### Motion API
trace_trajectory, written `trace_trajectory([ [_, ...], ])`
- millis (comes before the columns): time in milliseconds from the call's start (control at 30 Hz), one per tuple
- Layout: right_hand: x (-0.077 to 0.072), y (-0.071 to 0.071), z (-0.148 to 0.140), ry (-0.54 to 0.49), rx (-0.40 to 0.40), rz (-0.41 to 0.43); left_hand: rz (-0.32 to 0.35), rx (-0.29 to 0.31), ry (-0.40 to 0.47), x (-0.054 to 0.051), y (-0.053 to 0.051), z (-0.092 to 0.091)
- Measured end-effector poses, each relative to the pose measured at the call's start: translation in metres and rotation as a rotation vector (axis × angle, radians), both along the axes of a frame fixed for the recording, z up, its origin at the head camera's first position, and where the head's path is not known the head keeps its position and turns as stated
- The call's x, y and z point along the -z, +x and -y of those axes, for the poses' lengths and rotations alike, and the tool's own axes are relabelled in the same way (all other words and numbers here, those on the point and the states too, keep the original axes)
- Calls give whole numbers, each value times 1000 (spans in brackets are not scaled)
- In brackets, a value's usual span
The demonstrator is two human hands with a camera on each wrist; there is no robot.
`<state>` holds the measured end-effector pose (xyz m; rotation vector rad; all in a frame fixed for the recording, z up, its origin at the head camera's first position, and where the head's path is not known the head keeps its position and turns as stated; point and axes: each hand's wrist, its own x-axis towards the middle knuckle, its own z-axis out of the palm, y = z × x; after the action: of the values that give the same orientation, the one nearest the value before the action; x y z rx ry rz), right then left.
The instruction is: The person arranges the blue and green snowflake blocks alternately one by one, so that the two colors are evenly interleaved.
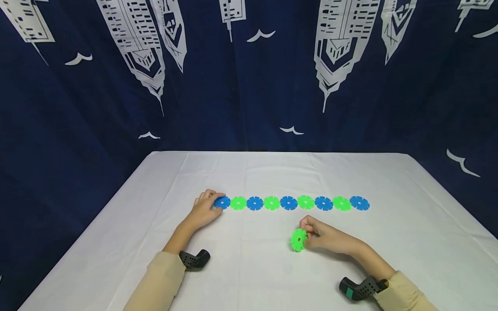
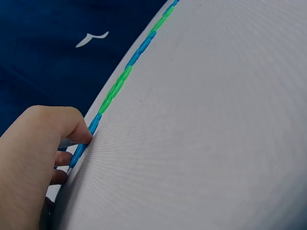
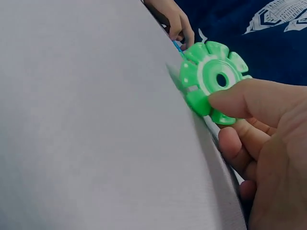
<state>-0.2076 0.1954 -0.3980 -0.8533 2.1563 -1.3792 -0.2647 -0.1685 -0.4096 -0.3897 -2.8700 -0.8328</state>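
My right hand [image 1: 330,235] pinches a green notched plastic building disc [image 1: 298,240] between thumb and fingers, tilted up in front of the row. In the right wrist view the disc [image 3: 196,74] shows its centre hole and petal-like edge, with the thumb on its face. A straight row of several such discs, blue and green by turns, lies flat across the table. At the row's left end my left hand [image 1: 203,209] holds a blue disc [image 1: 222,203] by its edges, thumb on the near side and fingers on the far side. The neighbouring green disc [image 1: 238,203] lies against it.
A white cloth covers the table [image 1: 241,268], its far edge behind the row. A dark blue curtain [image 1: 233,108] with white printed buildings and birds hangs behind. The row's right end is a blue disc [image 1: 359,203]. Black wrist devices [image 1: 195,259] sit on both forearms.
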Motion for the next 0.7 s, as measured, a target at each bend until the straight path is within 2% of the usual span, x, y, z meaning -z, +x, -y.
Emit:
trace_trajectory([
  [133,-2,-2,0,-23,48,-10,7,-4,-8,0,-1,0],
  [300,-6,-3,-2,26,175,-57,8,-8,-5,-1,-1,0],
  [567,-11,-5,-6,71,313,-55,3,-11,-8,-1,-1,0],
  [700,-16,-6,-9,112,409,-35,-2,-12,-14,0,-1,0],
])
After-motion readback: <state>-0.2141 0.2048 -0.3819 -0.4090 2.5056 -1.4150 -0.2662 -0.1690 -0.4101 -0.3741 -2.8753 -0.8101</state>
